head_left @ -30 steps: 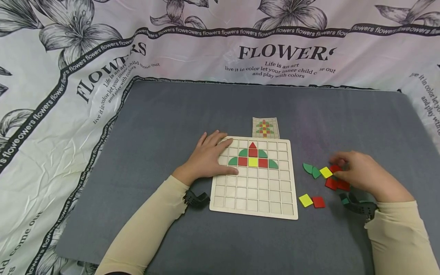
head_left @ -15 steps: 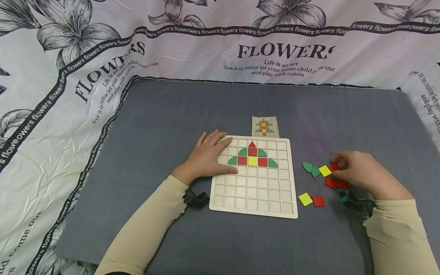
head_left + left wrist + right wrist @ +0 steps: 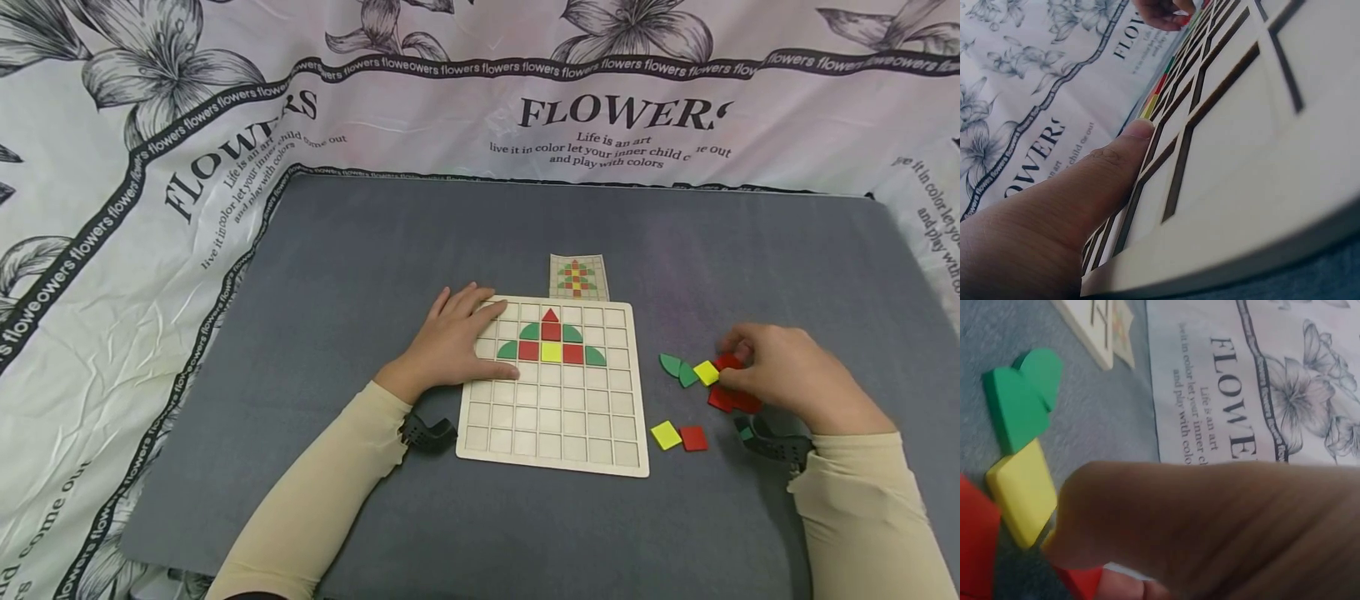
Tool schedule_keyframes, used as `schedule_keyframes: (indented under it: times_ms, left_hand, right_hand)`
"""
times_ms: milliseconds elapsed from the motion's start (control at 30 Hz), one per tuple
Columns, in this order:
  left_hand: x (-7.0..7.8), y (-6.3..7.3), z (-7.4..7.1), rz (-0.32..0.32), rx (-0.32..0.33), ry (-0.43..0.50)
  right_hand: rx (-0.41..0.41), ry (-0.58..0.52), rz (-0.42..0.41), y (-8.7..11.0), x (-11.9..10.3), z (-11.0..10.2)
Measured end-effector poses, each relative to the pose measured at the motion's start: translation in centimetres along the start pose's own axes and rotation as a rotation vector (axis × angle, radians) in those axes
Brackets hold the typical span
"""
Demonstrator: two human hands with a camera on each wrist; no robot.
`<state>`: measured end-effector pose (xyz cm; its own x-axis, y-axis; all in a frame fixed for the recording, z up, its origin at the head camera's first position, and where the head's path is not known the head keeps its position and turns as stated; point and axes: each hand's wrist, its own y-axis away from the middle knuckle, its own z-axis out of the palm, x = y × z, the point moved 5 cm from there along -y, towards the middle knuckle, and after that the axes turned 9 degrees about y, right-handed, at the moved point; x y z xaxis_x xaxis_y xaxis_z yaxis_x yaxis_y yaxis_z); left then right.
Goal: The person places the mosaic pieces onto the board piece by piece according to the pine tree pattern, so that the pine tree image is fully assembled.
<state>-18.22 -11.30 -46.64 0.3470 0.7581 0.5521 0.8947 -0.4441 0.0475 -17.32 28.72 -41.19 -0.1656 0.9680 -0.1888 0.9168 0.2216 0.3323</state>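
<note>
My left hand (image 3: 453, 342) lies with fingers spread over the left edge of a white gridded board (image 3: 555, 417); its thumb (image 3: 1110, 159) stretches across the cells in the left wrist view. Red, yellow and green tiles form a tree-like pattern in the board's upper rows, topped by a red triangle (image 3: 551, 316). Right of the board, my right hand (image 3: 795, 375) pinches a red square tile (image 3: 1082, 581) between thumb and finger, the tile partly hidden. A yellow tile (image 3: 1024, 492) lies right beside that thumb, and two green quarter-round tiles (image 3: 1013, 409) adjoin it.
Behind the board, a small pattern card (image 3: 577, 279) shows a similar design. More red tiles (image 3: 723, 398) lie below my right hand. Nearer the front are another yellow tile (image 3: 665, 435) and red tile (image 3: 693, 438). Flower-printed cloth (image 3: 420, 125) borders the grey table (image 3: 375, 533).
My right hand has shifted slightly left with the red tile, and the yellow tile beside it has slid a little left. My left hand stays on the board.
</note>
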Motion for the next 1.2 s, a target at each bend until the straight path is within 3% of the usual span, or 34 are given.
schedule_keyframes:
  times_ms: [200, 600, 1200]
  left_hand:
    - [0.0, 0.0, 0.0, -0.004, -0.004, -0.008]
    - [0.0, 0.0, 0.0, -0.007, -0.001, 0.001]
    - [0.1, 0.0, -0.1, -0.003, -0.006, -0.010]
  right_hand:
    - [0.031, 0.023, -0.018, 0.2, -1.3, -0.7]
    - [0.081, 0.087, -0.116, 0.0, -6.1, -0.9]
    - [0.158, 0.113, -0.367, -1.4, -13.2, 0.2]
